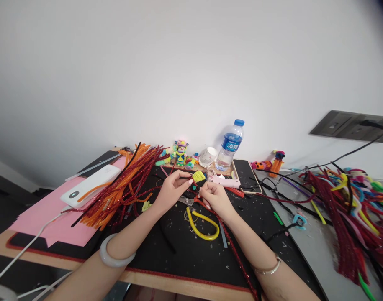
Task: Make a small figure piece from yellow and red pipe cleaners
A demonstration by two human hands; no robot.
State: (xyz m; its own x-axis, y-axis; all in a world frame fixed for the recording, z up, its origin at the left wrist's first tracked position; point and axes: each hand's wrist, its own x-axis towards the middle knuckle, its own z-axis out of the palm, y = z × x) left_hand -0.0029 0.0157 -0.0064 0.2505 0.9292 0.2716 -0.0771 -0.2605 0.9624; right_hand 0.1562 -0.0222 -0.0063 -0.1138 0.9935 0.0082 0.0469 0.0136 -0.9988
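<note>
My left hand (172,190) is pinched shut on a small piece made of a yellow fuzzy coil (198,176) with a bit of teal below it. My right hand (214,196) is closed on a sparkly dark red pipe cleaner (233,251) right next to that piece. The red strand trails back past my right wrist to the table's front edge. The two hands almost touch above the black mat (185,255). A bent yellow pipe cleaner (204,228) lies on the mat just under them.
A heap of orange and red pipe cleaners (122,188) lies left, beside a white power bank (91,184) on pink paper. A water bottle (229,146), paper cup (207,156), phone (245,174), glue gun (224,181) and small figures stand behind. Mixed pipe cleaners (351,209) pile right.
</note>
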